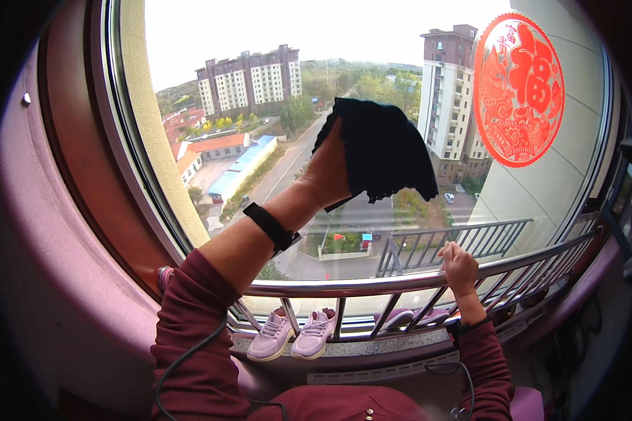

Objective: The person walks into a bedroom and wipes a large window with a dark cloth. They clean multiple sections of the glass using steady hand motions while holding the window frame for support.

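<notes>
My left hand (328, 168) is raised in front of the window, arm stretched forward, gripping a dark cloth (386, 151) with a scalloped edge. The cloth hides most of its fingers and spreads out to the right of the hand. Whether the cloth touches the glass (358, 77) I cannot tell. Lower and to the right, my right hand (459, 268) is curled into a fist just above the metal railing (358, 286). Nothing shows in that fist. A dark band circles my left wrist.
Pale pink sneakers (313, 333) stand on the stone sill (379, 346) by the railing bars, with purple shoes (399, 318) farther right. A red round paper-cut decoration (518, 90) sticks to the glass at upper right. A brown window frame (84, 140) rises at left. Cables run along both sleeves.
</notes>
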